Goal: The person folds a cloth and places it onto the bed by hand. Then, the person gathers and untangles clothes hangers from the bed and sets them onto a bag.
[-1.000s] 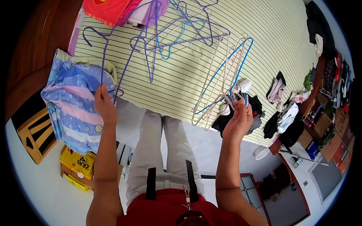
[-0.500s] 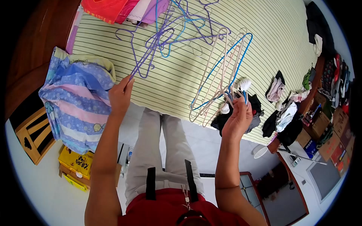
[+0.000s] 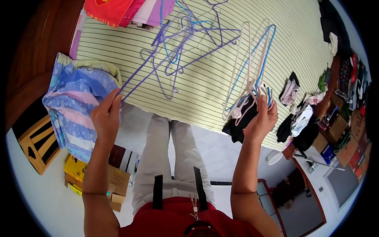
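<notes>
My left hand [image 3: 106, 118] is closed on the end of a purple hanger [image 3: 158, 39], which slants up over the bed; whether it grips one or two is unclear. More purple and blue hangers [image 3: 213, 29] lie tangled beyond it on the striped sheet [image 3: 197, 87]. My right hand [image 3: 261, 118] is closed around the hooks of a bunch of hangers [image 3: 251, 87], pale pinkish-white ones and a blue one, their wide ends pointing away from me. Black clothing [image 3: 241, 122] lies below that bunch, partly covered.
Blue-and-pink patterned fabric [image 3: 79, 106] hangs over the bed's left edge beside a wooden chair [image 3: 37, 138]. Red and purple cloths [image 3: 112, 12] lie at the far left. Small clothes [image 3: 290, 90] and cardboard boxes [image 3: 337, 132] are at right. An opened carton [image 3: 118, 179] stands on the floor.
My left hand has moved left and toward me, drawing the purple hanger along. My right hand has shifted right and slightly away with its bunch.
</notes>
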Tool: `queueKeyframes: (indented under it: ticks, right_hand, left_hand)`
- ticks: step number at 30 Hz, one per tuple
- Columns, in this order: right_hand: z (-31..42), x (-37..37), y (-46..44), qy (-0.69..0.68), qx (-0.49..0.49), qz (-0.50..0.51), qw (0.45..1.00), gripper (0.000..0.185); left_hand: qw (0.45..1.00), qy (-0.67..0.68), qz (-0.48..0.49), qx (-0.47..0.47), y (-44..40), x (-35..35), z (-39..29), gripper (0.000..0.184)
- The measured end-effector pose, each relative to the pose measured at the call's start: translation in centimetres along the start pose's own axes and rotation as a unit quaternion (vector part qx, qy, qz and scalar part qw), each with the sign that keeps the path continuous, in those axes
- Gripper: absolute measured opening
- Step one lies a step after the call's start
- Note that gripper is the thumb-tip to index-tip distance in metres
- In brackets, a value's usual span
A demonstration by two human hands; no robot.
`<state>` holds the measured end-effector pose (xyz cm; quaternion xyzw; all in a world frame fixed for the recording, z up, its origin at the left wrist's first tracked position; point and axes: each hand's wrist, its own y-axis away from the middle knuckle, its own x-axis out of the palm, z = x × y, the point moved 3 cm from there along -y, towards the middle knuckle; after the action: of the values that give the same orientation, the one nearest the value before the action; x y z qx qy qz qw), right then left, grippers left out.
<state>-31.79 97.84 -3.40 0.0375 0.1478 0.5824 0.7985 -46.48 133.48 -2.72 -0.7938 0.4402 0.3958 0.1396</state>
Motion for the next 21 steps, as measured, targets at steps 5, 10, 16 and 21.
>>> queueKeyframes:
  ticks: [5, 10, 16, 21]
  right_hand:
    - [0.1, 0.1, 0.0, -0.008, 0.005, -0.006, 1.0, 0.011]
    - [-0.3, 0.0, 0.8, -0.019, 0.027, -0.001, 0.999, 0.013]
    - [-0.9, 0.0, 1.5, 0.002, 0.033, -0.016, 0.999, 0.013]
    - [-1.2, -0.4, 1.5, 0.006, 0.029, 0.003, 1.0, 0.012]
  left_hand:
    - [0.965, 0.154, 0.094, -0.189, 1.0, 1.0, 1.7, 0.021]
    - [0.976, 0.118, 0.079, -0.167, 1.4, 1.4, 4.0, 0.023]
    - [0.947, 0.168, 0.126, -0.242, 2.2, 1.1, 2.2, 0.025]
    - [0.939, 0.208, 0.125, -0.244, 3.9, -2.1, -3.4, 0.026]
